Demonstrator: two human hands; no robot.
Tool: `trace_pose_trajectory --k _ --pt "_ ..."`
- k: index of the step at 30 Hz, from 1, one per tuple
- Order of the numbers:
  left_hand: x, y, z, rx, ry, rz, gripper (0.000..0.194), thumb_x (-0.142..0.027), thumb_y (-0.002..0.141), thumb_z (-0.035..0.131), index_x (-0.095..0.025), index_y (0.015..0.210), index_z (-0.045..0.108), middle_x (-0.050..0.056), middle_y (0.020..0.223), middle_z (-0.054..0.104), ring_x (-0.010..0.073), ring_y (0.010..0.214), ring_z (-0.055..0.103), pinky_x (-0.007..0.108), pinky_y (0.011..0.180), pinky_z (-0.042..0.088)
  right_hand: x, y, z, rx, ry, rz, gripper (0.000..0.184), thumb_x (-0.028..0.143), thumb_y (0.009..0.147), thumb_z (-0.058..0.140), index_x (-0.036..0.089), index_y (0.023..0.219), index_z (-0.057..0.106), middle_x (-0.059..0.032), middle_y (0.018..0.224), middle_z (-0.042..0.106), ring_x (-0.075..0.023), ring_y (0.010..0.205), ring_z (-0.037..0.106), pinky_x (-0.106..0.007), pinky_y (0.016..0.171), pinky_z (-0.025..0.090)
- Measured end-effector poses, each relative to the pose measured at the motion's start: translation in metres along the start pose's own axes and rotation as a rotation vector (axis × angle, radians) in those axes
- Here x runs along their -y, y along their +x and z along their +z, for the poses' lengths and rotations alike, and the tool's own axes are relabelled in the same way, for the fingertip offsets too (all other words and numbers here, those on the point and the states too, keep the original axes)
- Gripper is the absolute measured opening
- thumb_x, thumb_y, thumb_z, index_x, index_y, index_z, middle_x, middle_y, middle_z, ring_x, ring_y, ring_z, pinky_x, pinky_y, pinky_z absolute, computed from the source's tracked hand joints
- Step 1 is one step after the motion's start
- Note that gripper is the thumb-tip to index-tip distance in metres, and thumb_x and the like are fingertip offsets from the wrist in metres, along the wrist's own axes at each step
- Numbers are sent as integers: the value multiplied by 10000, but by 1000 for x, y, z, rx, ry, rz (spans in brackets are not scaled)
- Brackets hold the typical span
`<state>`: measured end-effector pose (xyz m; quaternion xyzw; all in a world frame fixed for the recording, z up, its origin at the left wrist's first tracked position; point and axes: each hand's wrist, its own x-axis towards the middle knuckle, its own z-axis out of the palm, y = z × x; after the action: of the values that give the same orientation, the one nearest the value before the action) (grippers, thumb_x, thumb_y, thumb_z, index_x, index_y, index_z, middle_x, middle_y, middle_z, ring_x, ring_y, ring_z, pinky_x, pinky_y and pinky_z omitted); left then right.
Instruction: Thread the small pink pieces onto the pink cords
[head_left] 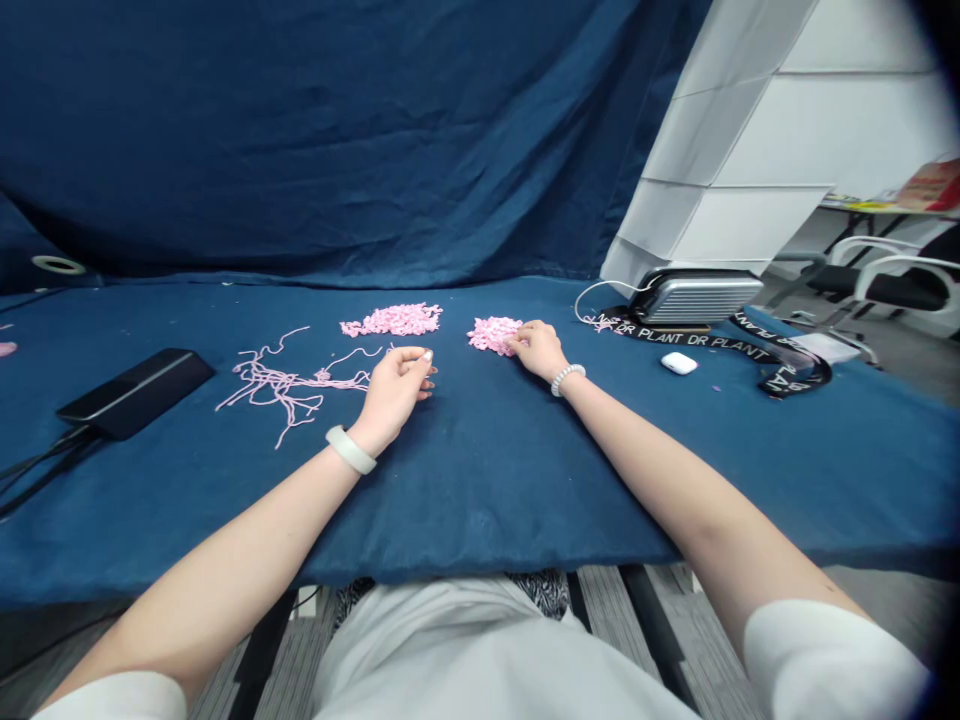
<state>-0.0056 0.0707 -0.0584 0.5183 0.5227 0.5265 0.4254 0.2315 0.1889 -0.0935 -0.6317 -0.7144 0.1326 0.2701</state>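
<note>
My left hand (397, 388) is above the blue cloth with thumb and fingers curled together in a pinch; anything between the fingertips is too small to make out. Beside it, to the left, lies a loose tangle of pink strings (277, 385), one end reaching close to the hand. My right hand (538, 350) has its fingertips down at the right edge of a pile of small pink pieces (493, 333). The fingers are drawn together there, and what they grip is hidden. A second pile of similar pink pieces (397, 320) lies farther back, above my left hand.
At the left sits a black box-shaped device (139, 390) with cables. On the right are a silver ribbed case (697, 297), a black lettered strap (690, 338) and a white earbud case (679, 363). A blue cloth backdrop (337, 140) rises behind the table.
</note>
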Motion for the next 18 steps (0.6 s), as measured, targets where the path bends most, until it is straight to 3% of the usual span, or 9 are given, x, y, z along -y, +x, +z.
trace_pose_trajectory --k 7,14,18 --pt "1 2 -2 -30 -24 7 332 -401 755 588 -143 960 547 51 815 599 97 636 558 211 556 474 3 2 19 4 -146 -52 681 711 687 333 152 911 650 -59 1150 404 -38 1100 286 -243 1086 260" --pt "3 6 -4 -62 -48 -2 274 -328 775 539 -141 976 541 52 816 598 95 627 557 211 556 468 5 4 21 -66 -147 -11 665 692 695 334 139 895 643 -69 1148 398 -55 1081 287 -299 1076 255" --pt "4 23 -18 -157 34 86 249 -346 798 494 -141 929 545 55 797 606 121 652 575 226 560 462 4 0 21 -119 -152 -123 652 647 752 262 162 1007 616 -69 1194 367 -37 1088 297 -273 1084 274"
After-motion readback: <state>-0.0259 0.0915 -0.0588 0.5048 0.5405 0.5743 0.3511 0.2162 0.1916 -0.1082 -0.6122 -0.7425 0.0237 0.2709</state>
